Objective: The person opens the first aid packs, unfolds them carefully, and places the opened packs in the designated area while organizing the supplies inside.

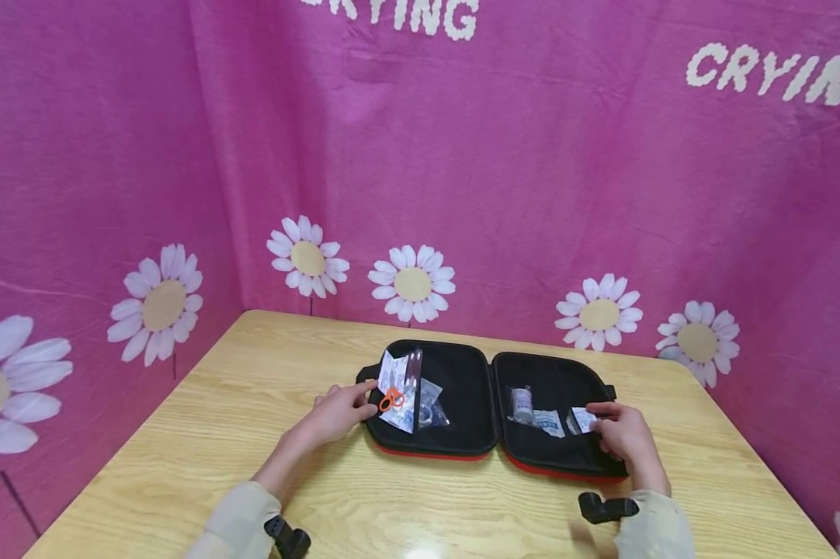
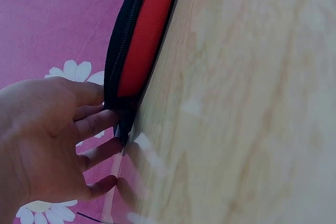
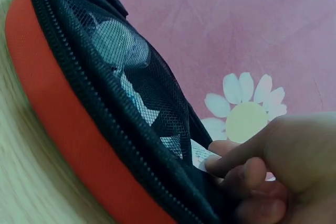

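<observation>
A black zip case with red outer sides (image 1: 455, 446) lies unfolded on the table. My left hand (image 1: 339, 414) is at its left edge, fingers fairly straight and spread, the fingertips touching the rim (image 2: 122, 51). Orange-handled scissors (image 1: 392, 399) and white paper packets (image 1: 394, 369) show in the left half. My right hand (image 1: 626, 431) pinches a small white packet (image 1: 584, 420) between thumb and fingers at the right half's mesh pocket (image 3: 163, 95). Part of that packet (image 3: 199, 154) sits behind the mesh; its printing is too small to read.
A rolled bandage-like bundle (image 1: 522, 404) and a blue-and-white packet (image 1: 549, 423) lie in the right half. Clear plastic bags (image 1: 430, 407) are in the left half. The wooden table (image 1: 406, 512) meets a pink flowered cloth (image 1: 504, 194) behind and at both sides.
</observation>
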A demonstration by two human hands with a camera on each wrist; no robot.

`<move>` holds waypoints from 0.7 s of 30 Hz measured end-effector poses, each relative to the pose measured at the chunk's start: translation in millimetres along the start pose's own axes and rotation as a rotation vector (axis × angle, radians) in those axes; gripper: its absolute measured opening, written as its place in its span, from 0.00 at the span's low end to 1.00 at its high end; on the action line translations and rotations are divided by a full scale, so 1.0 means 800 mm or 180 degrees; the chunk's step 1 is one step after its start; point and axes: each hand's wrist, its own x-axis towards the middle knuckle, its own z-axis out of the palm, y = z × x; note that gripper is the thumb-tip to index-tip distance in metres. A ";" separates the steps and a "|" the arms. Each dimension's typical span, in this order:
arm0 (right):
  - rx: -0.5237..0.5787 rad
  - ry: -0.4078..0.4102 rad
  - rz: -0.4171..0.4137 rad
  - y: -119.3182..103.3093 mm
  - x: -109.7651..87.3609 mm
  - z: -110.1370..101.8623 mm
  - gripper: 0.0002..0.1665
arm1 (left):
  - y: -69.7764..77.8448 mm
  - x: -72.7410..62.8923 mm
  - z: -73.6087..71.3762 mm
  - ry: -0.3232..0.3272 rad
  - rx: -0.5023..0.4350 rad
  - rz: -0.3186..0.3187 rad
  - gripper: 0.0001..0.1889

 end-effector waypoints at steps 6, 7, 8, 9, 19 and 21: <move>0.0167 -0.0200 0.0077 -0.003 -0.003 0.006 0.25 | -0.002 0.001 0.000 -0.0001 0.0021 -0.0007 0.26; 0.0137 -0.0203 0.0052 -0.004 -0.003 0.006 0.25 | -0.002 0.000 0.000 -0.0007 0.0021 -0.0013 0.26; 0.0094 -0.0196 0.0029 -0.004 -0.003 0.007 0.25 | -0.002 0.001 0.000 -0.0009 0.0022 -0.0017 0.26; 0.0038 -0.0186 0.0008 -0.004 -0.003 0.008 0.25 | -0.002 0.001 -0.001 -0.0008 0.0020 -0.0018 0.26; -0.0374 -0.0093 -0.0185 -0.003 0.001 0.015 0.22 | 0.002 0.000 -0.001 -0.0021 0.0028 -0.0035 0.26; -0.0404 0.0043 -0.0165 -0.004 0.001 0.015 0.22 | 0.001 0.000 -0.001 -0.0023 0.0028 -0.0041 0.26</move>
